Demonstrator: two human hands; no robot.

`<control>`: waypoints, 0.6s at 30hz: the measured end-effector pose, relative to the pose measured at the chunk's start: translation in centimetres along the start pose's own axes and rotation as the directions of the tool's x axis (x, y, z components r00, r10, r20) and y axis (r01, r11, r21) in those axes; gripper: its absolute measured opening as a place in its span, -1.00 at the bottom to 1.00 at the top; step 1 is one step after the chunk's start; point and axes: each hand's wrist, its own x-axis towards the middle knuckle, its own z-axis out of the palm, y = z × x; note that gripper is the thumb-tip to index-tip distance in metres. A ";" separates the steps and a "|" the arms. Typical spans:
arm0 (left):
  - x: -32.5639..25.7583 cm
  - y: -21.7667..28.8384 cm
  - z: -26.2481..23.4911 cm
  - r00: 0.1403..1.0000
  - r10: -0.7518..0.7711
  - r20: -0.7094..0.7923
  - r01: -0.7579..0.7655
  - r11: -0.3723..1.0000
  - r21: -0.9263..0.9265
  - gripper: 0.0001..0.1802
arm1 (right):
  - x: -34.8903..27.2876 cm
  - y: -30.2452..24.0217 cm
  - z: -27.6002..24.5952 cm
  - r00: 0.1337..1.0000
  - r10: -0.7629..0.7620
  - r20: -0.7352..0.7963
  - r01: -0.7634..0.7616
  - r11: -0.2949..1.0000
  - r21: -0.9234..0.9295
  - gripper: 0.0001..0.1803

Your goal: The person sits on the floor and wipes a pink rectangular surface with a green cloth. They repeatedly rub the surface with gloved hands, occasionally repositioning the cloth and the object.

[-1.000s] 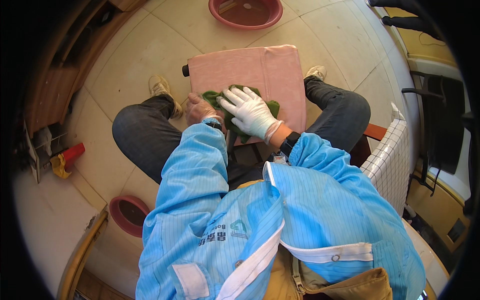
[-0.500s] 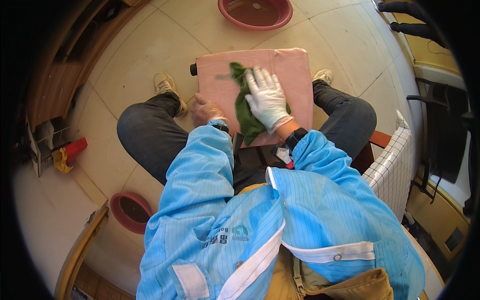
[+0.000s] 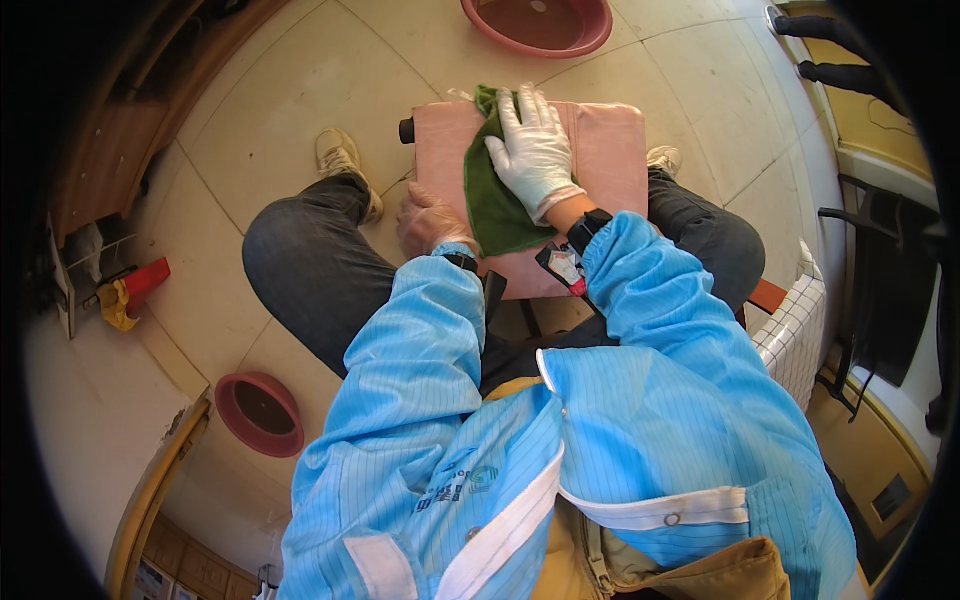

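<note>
A pink, flat, rectangular padded piece [image 3: 610, 160] lies between my knees, with a short black knob at its far left corner. On it is a green cloth [image 3: 490, 205], spread lengthwise and reaching the far edge. My right hand [image 3: 533, 155], in a whitish glove, presses flat on the cloth with fingers stretched away from me. My left hand [image 3: 428, 220], in a clear thin glove, curls closed at the piece's left edge, its fingertips partly hidden. By my right wrist, a small card-like item with red [image 3: 565, 265] rests at the near edge.
A red basin [image 3: 600, 25] with brownish water stands on the tiled floor beyond the pink piece. Another red basin [image 3: 260, 415] sits at the lower left. A red-and-yellow object [image 3: 140, 290] is at far left. A white gridded surface [image 3: 795, 310] and black chair [image 3: 885, 270] are at right.
My right hand has slid the green cloth away from me to the far edge, and the cloth lies flatter. The left hand stays at the left edge. The whole view has shifted slightly.
</note>
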 end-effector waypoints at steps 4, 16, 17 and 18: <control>-0.2 0.5 -0.7 0.995 -0.075 0.071 0.073 0.997 0.024 -0.46 | 2.0 -1.6 0.8 0.995 -0.093 0.028 0.093 0.996 0.016 -0.29; -0.2 0.3 -1.0 0.992 -0.051 0.119 0.059 0.996 -0.070 -0.45 | 4.8 -4.2 1.6 0.968 -0.228 0.104 0.223 0.973 0.059 -0.35; -0.2 0.3 -1.0 0.991 -0.056 0.122 0.065 0.995 -0.072 -0.45 | 4.9 -4.5 1.8 0.967 -0.218 0.135 0.212 0.976 0.057 -0.35; -0.2 0.3 -1.0 0.992 -0.053 0.113 0.063 0.995 -0.084 -0.45 | 5.0 -4.7 1.9 0.963 -0.209 0.168 0.203 0.978 0.055 -0.34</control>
